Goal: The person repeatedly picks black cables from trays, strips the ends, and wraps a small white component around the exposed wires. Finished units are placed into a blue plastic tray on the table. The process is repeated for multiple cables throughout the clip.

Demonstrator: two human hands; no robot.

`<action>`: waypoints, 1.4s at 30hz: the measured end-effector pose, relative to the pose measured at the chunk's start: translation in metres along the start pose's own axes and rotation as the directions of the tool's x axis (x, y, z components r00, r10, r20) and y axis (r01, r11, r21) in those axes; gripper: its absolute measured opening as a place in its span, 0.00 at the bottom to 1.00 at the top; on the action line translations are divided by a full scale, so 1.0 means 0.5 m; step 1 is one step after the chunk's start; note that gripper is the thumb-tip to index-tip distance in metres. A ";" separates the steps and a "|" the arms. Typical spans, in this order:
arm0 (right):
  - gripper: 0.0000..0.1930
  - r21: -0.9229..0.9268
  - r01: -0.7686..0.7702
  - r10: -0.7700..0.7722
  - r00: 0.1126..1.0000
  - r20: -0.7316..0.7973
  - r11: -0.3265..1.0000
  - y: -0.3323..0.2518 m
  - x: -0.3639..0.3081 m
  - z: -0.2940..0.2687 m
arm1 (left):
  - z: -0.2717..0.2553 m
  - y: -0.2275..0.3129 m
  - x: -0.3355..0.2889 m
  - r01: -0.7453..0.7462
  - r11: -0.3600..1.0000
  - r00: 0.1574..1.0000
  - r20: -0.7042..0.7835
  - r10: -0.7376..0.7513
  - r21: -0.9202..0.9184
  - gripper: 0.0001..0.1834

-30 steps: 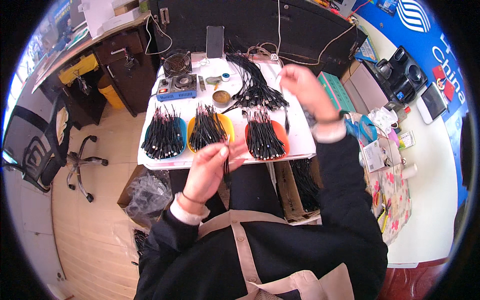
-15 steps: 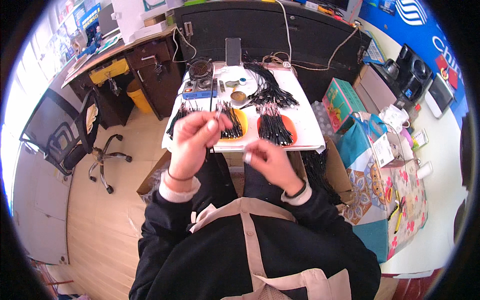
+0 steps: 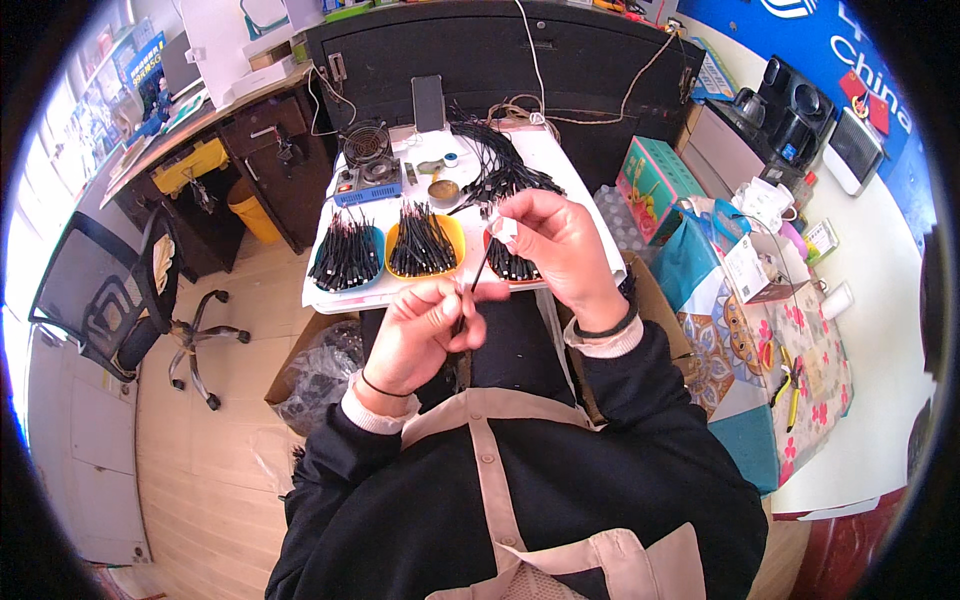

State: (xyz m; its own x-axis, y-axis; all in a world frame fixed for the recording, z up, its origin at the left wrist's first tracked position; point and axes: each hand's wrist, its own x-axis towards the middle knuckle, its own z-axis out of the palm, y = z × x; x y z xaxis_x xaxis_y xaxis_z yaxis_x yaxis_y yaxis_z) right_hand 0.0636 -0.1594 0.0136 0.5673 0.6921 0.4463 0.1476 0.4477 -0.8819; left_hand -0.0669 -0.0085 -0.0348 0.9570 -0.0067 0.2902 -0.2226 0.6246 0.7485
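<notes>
Head view: you are holding one black cable [image 3: 480,268] upright above your lap, your left hand [image 3: 420,335] pinching its lower part between thumb and fingers while your right hand [image 3: 562,248] is curling nearly closed at its top, though whether it is gripping cannot be told. Just beyond, the blue bowl [image 3: 379,255], yellow bowl [image 3: 459,240] and orange bowl [image 3: 487,240] are holding fanned cable bundles [image 3: 422,245], probably lining the near edge of the white table [image 3: 575,185] for easy reach. Behind them, a round tin [image 3: 443,193] and a loose cable pile [image 3: 500,160] are sitting farther back, perhaps leaving your hands room.
</notes>
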 end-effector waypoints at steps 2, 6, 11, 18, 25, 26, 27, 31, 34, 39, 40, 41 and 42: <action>0.06 -0.141 0.084 -0.100 0.989 -0.106 0.986 0.005 -0.013 0.016 | -0.001 0.007 0.015 -0.041 0.998 0.998 -0.052 0.038 -0.057 0.10; 0.06 -0.122 0.140 -0.160 0.973 -0.165 0.983 0.017 -0.044 0.055 | 0.019 -0.006 0.035 -0.228 0.845 0.935 -0.133 0.328 0.483 0.10; 0.05 -0.345 0.145 -0.230 0.948 -0.221 0.927 0.038 -0.052 0.063 | 0.037 -0.014 0.026 -0.174 0.875 0.953 -0.147 0.265 0.451 0.09; 0.04 0.319 -0.009 0.049 0.992 -0.117 0.948 0.068 -0.070 0.054 | 0.035 -0.021 0.015 -0.044 0.985 0.981 -0.177 0.074 0.168 0.08; 0.04 0.229 0.000 0.050 0.976 -0.210 0.974 0.073 -0.081 0.066 | 0.023 -0.029 0.012 -0.046 0.998 0.989 -0.138 0.051 0.042 0.08; 0.04 0.113 0.026 0.000 0.975 -0.223 0.993 0.070 -0.082 0.065 | 0.022 -0.030 0.011 -0.054 0.997 0.988 -0.141 0.061 0.057 0.08; 0.04 -0.002 0.049 -0.048 0.973 -0.227 0.999 0.067 -0.083 0.064 | 0.022 -0.031 0.010 -0.061 0.993 0.985 -0.152 0.076 0.103 0.08; 0.05 -0.210 0.118 -0.161 0.966 -0.201 0.971 0.057 -0.084 0.063 | 0.021 -0.035 0.005 -0.111 0.966 0.974 -0.169 0.153 0.233 0.08; 0.05 -0.191 0.089 -0.130 0.968 -0.213 0.978 0.055 -0.086 0.065 | 0.020 -0.038 0.003 -0.105 0.957 0.974 -0.165 0.154 0.271 0.08; 0.04 -0.474 0.163 -0.271 0.948 -0.169 0.866 0.058 -0.089 0.062 | 0.015 -0.038 0.004 -0.054 0.977 0.983 -0.160 0.088 0.204 0.09; 0.04 -0.511 0.165 -0.283 0.945 -0.162 0.843 0.061 -0.089 0.061 | 0.014 -0.039 0.005 -0.053 0.980 0.982 -0.167 0.086 0.193 0.08; 0.04 -0.454 0.155 -0.254 0.953 -0.166 0.877 0.063 -0.089 0.059 | 0.013 -0.039 0.005 -0.045 0.983 0.984 -0.161 0.074 0.176 0.08; 0.04 -0.394 0.137 -0.220 0.960 -0.175 0.909 0.066 -0.089 0.058 | 0.011 -0.038 0.005 -0.038 0.986 0.986 -0.156 0.063 0.160 0.08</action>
State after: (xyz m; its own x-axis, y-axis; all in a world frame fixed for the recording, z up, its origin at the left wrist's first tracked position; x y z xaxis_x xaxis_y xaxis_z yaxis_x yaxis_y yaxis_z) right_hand 0.0199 -0.1591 -0.0309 0.6533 0.4666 0.5962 0.5310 0.2789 -0.8002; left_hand -0.0614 -0.0245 -0.0450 0.9582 0.1548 0.2406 -0.2860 0.4914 0.8226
